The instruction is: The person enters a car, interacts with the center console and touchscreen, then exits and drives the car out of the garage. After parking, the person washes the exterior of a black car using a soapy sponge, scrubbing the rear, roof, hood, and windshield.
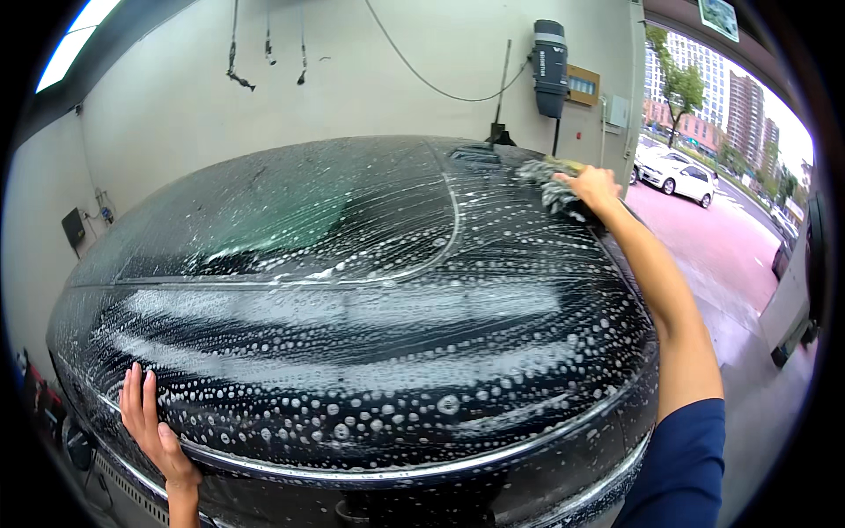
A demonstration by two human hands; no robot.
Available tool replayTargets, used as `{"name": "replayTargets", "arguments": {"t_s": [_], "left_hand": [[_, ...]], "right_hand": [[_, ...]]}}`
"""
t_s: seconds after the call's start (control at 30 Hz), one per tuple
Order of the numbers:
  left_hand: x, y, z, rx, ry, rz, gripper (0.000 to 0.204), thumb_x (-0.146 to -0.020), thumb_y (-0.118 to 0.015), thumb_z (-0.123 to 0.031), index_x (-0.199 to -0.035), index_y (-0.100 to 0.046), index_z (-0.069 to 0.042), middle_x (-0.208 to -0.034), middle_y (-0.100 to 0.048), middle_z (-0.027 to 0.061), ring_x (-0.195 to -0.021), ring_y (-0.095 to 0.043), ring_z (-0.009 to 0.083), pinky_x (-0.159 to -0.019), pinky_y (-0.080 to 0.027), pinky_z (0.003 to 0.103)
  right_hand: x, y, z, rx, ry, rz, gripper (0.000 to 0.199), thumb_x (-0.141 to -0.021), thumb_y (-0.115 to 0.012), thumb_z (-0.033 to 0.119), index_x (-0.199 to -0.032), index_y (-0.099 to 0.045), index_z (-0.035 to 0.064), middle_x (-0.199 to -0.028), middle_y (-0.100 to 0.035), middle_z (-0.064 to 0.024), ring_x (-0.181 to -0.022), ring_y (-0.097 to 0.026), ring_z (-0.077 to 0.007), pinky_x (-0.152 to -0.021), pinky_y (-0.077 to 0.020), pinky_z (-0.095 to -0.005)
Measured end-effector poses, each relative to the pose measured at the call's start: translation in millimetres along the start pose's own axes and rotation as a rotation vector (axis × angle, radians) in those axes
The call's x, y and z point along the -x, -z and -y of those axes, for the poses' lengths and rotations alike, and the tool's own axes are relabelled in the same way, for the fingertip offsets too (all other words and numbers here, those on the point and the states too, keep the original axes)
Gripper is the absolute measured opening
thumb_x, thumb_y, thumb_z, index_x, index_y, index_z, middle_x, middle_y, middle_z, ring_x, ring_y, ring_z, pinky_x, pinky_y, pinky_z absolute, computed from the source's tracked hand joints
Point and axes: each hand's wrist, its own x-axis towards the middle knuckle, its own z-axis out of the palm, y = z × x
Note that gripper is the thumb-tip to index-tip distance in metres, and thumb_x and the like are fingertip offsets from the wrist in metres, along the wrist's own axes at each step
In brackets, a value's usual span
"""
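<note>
A black car (352,290) covered in soap suds fills the middle of the view, seen from its rear lid toward the rear window. My right hand (591,187) reaches far out to the car's right side and grips a grey shaggy wash mitt (547,180) pressed on the soapy surface. My left hand (151,427) lies flat with fingers together on the lower left edge of the lid, holding nothing.
A pale wall (352,79) stands behind the car with a dark wall-mounted unit (549,66), a hose and hanging cables. On the right the bay opens to a pink driveway (722,246) with a white parked car (676,176) and buildings beyond.
</note>
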Motion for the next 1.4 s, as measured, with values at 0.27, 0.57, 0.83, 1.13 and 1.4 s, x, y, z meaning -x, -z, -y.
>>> {"name": "replayTargets", "arguments": {"t_s": [0.27, 0.57, 0.83, 1.13, 1.4], "left_hand": [[-1, -6, 10, -0.036, -0.050, 0.004, 0.058, -0.098, -0.032, -0.036, -0.137, -0.060, -0.003, -0.146, -0.052, 0.0215, -0.139, -0.044, 0.0392, -0.117, -0.023, 0.055], [4, 2, 43, 0.179, -0.260, -0.059, 0.067, -0.092, -0.052, -0.062, -0.139, -0.059, -0.015, -0.144, -0.056, 0.0120, -0.137, -0.048, 0.0279, -0.114, -0.026, 0.063], [10, -8, 59, 0.939, -0.235, 0.165, 0.051, -0.091, -0.053, -0.032, -0.133, -0.059, -0.002, -0.135, -0.056, 0.0189, -0.136, -0.044, 0.0370, -0.119, -0.022, 0.064], [-9, 26, 247, 0.201, -0.409, 0.207, 0.091, -0.081, -0.079, -0.040, -0.157, -0.034, -0.021, -0.168, -0.017, 0.0103, -0.156, -0.011, 0.0327, -0.125, -0.004, 0.053], [-45, -3, 532, 0.068, -0.140, 0.316, 0.115, -0.075, -0.051, -0.087, -0.157, -0.033, -0.009, -0.165, -0.027, 0.0155, -0.155, -0.016, 0.0341, -0.124, -0.006, 0.054]], "right_hand": [[9, -33, 158, -0.198, 0.326, 0.172, 0.072, -0.090, -0.038, 0.057, -0.129, -0.064, 0.0019, -0.136, -0.057, -0.0312, -0.130, -0.053, -0.0412, -0.107, -0.0402, -0.0424], [259, 54, 555, -0.375, 0.721, 0.687, 0.048, -0.097, -0.041, 0.043, -0.123, -0.065, 0.0098, -0.116, -0.066, -0.0114, -0.096, -0.060, -0.0205, -0.089, -0.0487, -0.0434], [514, 95, 723, -0.311, 1.479, 0.381, 0.064, -0.097, -0.053, 0.050, -0.151, -0.046, 0.0163, -0.146, -0.054, -0.0165, -0.137, -0.049, -0.0339, -0.116, -0.0385, -0.0470], [392, 91, 447, -0.067, 0.925, 0.131, 0.057, -0.100, -0.048, 0.046, -0.149, -0.048, 0.0160, -0.154, -0.046, -0.0155, -0.140, -0.046, -0.0313, -0.117, -0.0375, -0.0419], [280, 74, 154, 0.223, -0.174, 0.116, 0.061, -0.091, -0.043, 0.042, -0.119, -0.067, -0.0059, -0.131, -0.061, -0.0298, -0.124, -0.059, -0.0418, -0.103, -0.0459, -0.0466]]}}
